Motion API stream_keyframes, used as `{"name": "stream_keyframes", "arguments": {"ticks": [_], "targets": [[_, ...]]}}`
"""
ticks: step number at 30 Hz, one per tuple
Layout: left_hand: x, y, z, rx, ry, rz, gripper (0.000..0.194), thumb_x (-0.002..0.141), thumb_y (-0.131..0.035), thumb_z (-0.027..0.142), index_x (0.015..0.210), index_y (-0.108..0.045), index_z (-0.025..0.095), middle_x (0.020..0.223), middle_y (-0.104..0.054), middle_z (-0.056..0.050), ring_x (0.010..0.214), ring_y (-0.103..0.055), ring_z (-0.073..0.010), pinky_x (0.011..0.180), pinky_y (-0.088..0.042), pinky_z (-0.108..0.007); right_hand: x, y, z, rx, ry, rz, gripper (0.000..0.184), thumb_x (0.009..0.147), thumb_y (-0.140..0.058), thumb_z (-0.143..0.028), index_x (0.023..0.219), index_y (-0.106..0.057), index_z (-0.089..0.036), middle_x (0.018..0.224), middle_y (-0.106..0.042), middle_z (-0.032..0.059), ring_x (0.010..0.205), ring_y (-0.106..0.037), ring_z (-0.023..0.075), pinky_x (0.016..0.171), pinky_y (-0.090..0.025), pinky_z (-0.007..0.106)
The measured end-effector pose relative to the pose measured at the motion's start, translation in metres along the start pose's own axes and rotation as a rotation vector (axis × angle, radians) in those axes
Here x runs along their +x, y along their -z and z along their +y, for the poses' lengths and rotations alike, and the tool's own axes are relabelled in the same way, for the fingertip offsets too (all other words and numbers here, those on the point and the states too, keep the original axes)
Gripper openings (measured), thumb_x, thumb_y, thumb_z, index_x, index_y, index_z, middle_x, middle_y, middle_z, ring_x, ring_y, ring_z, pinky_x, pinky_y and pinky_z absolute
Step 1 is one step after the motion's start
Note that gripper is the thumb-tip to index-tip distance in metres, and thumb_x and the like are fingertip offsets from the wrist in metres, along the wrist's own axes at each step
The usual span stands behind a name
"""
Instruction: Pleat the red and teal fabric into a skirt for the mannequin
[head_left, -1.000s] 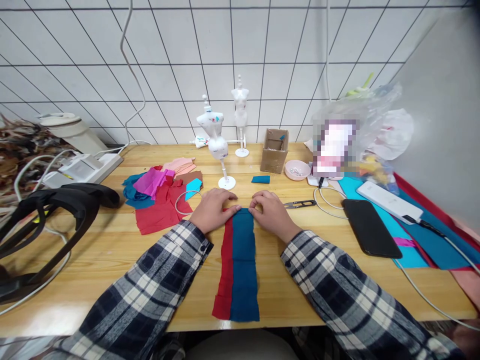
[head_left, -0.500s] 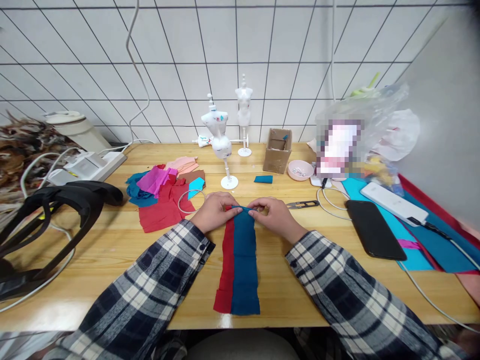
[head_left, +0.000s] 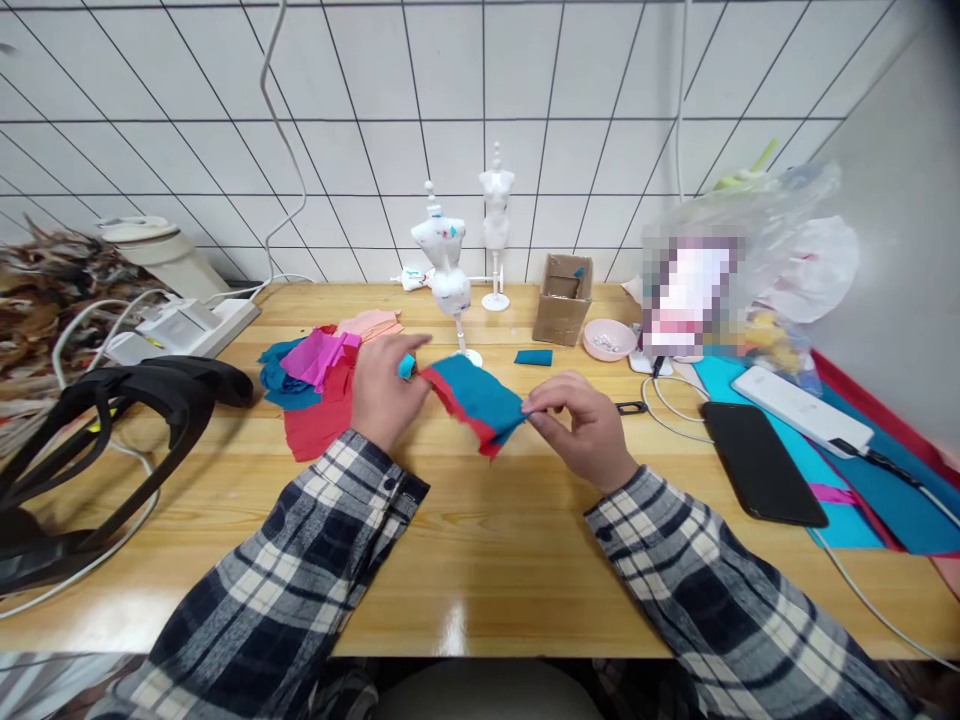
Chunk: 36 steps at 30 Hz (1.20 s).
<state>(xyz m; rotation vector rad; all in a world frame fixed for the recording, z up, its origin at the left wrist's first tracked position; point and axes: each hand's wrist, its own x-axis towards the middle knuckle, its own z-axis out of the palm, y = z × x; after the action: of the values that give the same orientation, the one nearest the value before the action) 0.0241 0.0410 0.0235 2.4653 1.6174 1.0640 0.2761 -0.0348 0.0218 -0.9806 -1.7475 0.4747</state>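
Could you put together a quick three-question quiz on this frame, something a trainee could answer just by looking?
1. Multiple choice: what is the right hand pinching?
A) a mannequin stand
B) the red-and-blue cloth
C) a charging cable
2. True or false: seen from the wearer's side, the black phone lies to the right of the pink bowl.
3. Count: how many small white dress forms stand upright on the table?

Key: 1 B; 2 true; 3 two.

Wooden table (head_left: 465, 560) (glossy) bearing fabric scraps (head_left: 319, 425).
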Motion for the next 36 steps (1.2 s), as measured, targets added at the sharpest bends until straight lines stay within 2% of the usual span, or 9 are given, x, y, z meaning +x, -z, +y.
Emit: {"name": "stream_keyframes", "arguments": {"ticks": [2,4,9,12,15,18,24,30,36], "targets": [[0.002,0.005,-0.008,0.061,0.000,0.054,0.047,0.087,-0.055,0.024,0.133,-0.049,0.018,0.134,-0.054,-0.008,0.126,-0.045,-0.0250,0.107,-0.037,-0.044,-0.002,-0.005,-0.001,-0.064,0.055,-0.137,0.012,0.088,-0.059,-0.033,0.084,-0.069,-0.026,0.086,-0.073,0.0028,0.085,-0.065,0.0197,0.086,-0.047,0.039],[0.003,0.005,-0.015,0.117,-0.014,-0.025,0.057,0.086,-0.057,0.026,0.140,-0.040,0.020,0.142,-0.046,-0.008,0.130,-0.040,-0.0275,0.108,-0.035,-0.046,-0.003,-0.011,0.005,-0.125,0.088,-0.311,0.012,0.088,-0.059,-0.030,0.085,-0.070,-0.026,0.088,-0.074,0.0023,0.084,-0.065,0.0190,0.085,-0.047,0.037],[-0.001,0.009,-0.010,0.132,0.029,-0.037,0.044,0.089,-0.050,0.020,0.132,-0.048,0.024,0.132,-0.053,-0.008,0.123,-0.045,-0.0280,0.108,-0.037,-0.046,-0.005,-0.018,0.028,-0.230,0.039,-0.577,0.010,0.085,-0.063,-0.021,0.084,-0.073,-0.023,0.085,-0.074,0.0018,0.084,-0.063,0.0182,0.080,-0.047,0.033],[-0.017,0.015,0.020,0.014,-0.067,-0.142,0.032,0.090,-0.054,0.033,0.120,-0.058,0.023,0.106,-0.066,-0.005,0.102,-0.059,-0.0224,0.094,-0.048,-0.039,-0.006,-0.016,0.035,-0.245,-0.011,-0.584,0.011,0.084,-0.065,-0.019,0.087,-0.074,-0.024,0.087,-0.074,0.0019,0.085,-0.064,0.0176,0.080,-0.047,0.031],[-0.043,0.011,0.055,-0.122,-0.083,-0.464,0.048,0.075,-0.070,0.053,0.111,-0.062,0.022,0.100,-0.068,-0.006,0.090,-0.063,-0.0229,0.080,-0.052,-0.036,-0.006,-0.013,0.037,-0.233,-0.029,-0.561,0.012,0.083,-0.066,-0.018,0.086,-0.076,-0.025,0.089,-0.072,0.0016,0.086,-0.064,0.0163,0.079,-0.048,0.029],[-0.062,0.003,0.072,-0.022,-0.054,-0.505,0.054,0.068,-0.075,0.054,0.108,-0.062,0.020,0.100,-0.068,-0.009,0.092,-0.063,-0.0280,0.077,-0.050,-0.039,-0.007,-0.013,0.038,-0.208,-0.047,-0.569,0.014,0.082,-0.067,-0.016,0.086,-0.076,-0.026,0.087,-0.071,0.0006,0.083,-0.064,0.0150,0.076,-0.048,0.027],[-0.060,0.000,0.068,0.084,-0.046,-0.597,0.012,0.079,-0.063,0.033,0.083,-0.070,0.024,0.077,-0.070,-0.003,0.071,-0.064,-0.0216,0.061,-0.043,-0.032,-0.007,-0.013,0.039,-0.200,-0.089,-0.587,0.013,0.082,-0.068,-0.017,0.087,-0.077,-0.025,0.087,-0.071,0.0008,0.080,-0.064,0.0144,0.073,-0.048,0.026],[-0.057,0.001,0.064,0.041,-0.006,-0.657,0.016,0.082,-0.056,0.027,0.083,-0.072,0.026,0.080,-0.073,-0.001,0.071,-0.065,-0.0205,0.058,-0.042,-0.030,-0.007,-0.013,0.037,-0.191,-0.140,-0.616,0.012,0.082,-0.069,-0.022,0.089,-0.078,-0.026,0.085,-0.070,0.0007,0.080,-0.064,0.0144,0.072,-0.047,0.025],[-0.057,0.000,0.062,-0.047,-0.030,-0.636,0.020,0.085,-0.054,0.024,0.083,-0.074,0.023,0.087,-0.073,-0.004,0.082,-0.066,-0.0205,0.070,-0.048,-0.031,-0.006,-0.016,0.038,-0.210,-0.170,-0.616,0.011,0.084,-0.067,-0.024,0.085,-0.078,-0.024,0.081,-0.070,0.0004,0.075,-0.063,0.0140,0.068,-0.045,0.025]]}}
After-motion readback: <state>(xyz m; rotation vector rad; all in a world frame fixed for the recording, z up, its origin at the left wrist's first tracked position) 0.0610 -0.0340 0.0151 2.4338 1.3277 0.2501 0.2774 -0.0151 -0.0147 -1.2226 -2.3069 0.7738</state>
